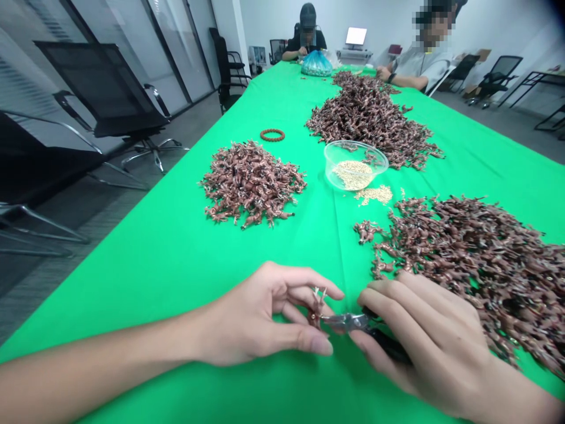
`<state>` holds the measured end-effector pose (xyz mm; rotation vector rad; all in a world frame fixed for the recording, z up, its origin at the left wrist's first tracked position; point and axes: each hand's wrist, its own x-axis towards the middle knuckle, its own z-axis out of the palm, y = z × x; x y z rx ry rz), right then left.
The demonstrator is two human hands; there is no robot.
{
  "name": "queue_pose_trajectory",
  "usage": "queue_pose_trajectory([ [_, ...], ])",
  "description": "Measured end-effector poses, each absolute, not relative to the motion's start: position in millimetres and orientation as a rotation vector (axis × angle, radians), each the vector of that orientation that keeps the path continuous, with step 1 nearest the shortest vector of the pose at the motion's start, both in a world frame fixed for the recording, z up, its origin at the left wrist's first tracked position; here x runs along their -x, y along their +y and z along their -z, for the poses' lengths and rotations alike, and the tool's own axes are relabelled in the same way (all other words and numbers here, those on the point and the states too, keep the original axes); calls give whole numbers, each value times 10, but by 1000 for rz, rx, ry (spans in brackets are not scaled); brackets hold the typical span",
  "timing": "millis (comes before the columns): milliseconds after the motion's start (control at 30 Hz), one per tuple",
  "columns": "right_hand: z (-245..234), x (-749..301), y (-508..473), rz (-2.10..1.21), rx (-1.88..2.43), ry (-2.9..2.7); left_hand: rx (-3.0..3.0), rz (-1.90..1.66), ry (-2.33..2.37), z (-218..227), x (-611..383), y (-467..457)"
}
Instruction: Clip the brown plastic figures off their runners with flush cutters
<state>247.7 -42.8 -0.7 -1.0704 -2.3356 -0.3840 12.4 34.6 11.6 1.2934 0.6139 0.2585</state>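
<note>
My left hand (260,318) pinches a small brown piece with pale wire ends (316,309) between thumb and fingers, above the green cloth. My right hand (424,341) grips small pliers with black handles (388,344) and steel jaws (342,321). The jaw tips sit right beside the brown piece, and my fingers partly hide the handles. To the right of my right hand spreads a large heap of similar brown pieces (477,265). A smaller heap (251,182) lies ahead to the left.
A green cloth (176,265) covers the long table. Ahead stand a clear plastic bowl of tiny gold beads (353,168), a spill of those beads (374,194), a brown beaded bracelet (272,135) and another large heap (368,121). Two seated co-workers (306,35) work at the far end, beside a blue bag (316,65). Black chairs (101,94) stand along the left.
</note>
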Motion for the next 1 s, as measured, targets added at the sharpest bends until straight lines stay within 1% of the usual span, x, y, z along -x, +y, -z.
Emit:
queue_pose_trajectory([
  [100,-4,-2481,-446,484,1041,-2333,-1284,-256,606,-114,-125,347],
  [367,-17,-2459,-453,554,984,-2302,-1259,-212,584,-121,-113,358],
  [567,-17,-2483,-482,676,885,-2331,-1278,-197,577,-133,-117,360],
  [733,1,-2492,-512,742,909,-2335,-1288,-188,574,-139,-120,369],
  [833,-4,-2456,-498,594,987,-2323,-1299,-190,580,-138,-121,366],
  [1000,-21,-2394,-460,10,1201,-2270,-1340,-212,581,-112,-123,351],
])
